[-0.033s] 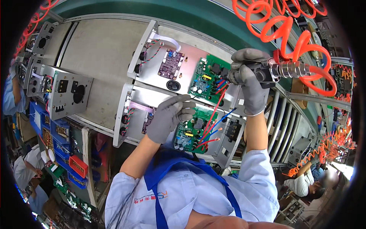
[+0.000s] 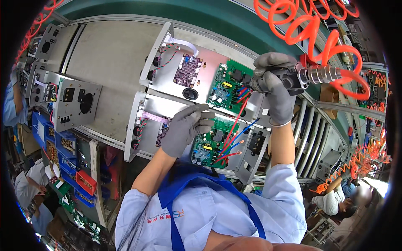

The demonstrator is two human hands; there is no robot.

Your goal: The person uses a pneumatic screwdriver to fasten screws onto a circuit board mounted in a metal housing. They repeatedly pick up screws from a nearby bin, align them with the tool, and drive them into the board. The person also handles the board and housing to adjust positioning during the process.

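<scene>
In my right hand (image 2: 276, 90), grey-gloved, is an air screwdriver (image 2: 289, 79) lying roughly sideways, joined by a metal coupling to an orange coiled hose. Its front end is over the right edge of the far green circuit board (image 2: 228, 85), beside red and blue wires (image 2: 242, 95). My left hand (image 2: 188, 127), also gloved, has its fingers curled above the near chassis (image 2: 153, 106); a thin dark tip shows at the fingertips, too small to name. Below those fingers lies the near green board (image 2: 205, 148), with loose red and blue wires. The far chassis (image 2: 167, 83) carries a purple board (image 2: 188, 71).
Another metal unit with a round fan opening (image 2: 79, 102) stands at left. Blue bins of small parts (image 2: 69, 142) and a red bin (image 2: 86, 182) sit lower left. The orange coiled hose (image 2: 310, 37) hangs at upper right. Rollers (image 2: 307, 142) lie right; other people work at both sides.
The orange hose and the rear of the air screwdriver have shifted very slightly. Both hands and the boards look the same.
</scene>
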